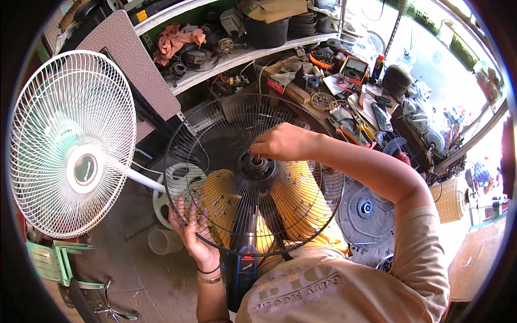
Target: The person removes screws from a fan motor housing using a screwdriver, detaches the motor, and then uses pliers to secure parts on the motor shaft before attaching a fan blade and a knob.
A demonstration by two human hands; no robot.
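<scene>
A black wire fan guard (186,223) lies over my lap, facing up, with a dark round hub (264,171) in its middle. My right hand (288,141) is above the hub, its fingers pinched together at the small metal shaft (257,160). Whatever sits between those fingertips is hidden. At the guard's near left rim, my left hand (196,237) grips the edge, its fingers reaching behind the wires. Below the guard, the black fan body with a blue front panel (242,274) stands between my legs.
A white stand fan (75,145) is close on the left, near a green plastic stool (54,261). Another round fan guard (367,215) rests on the floor at right. Pliers (366,129), a meter (355,69) and parts crowd the bench. Loaded shelves (215,67) stand behind.
</scene>
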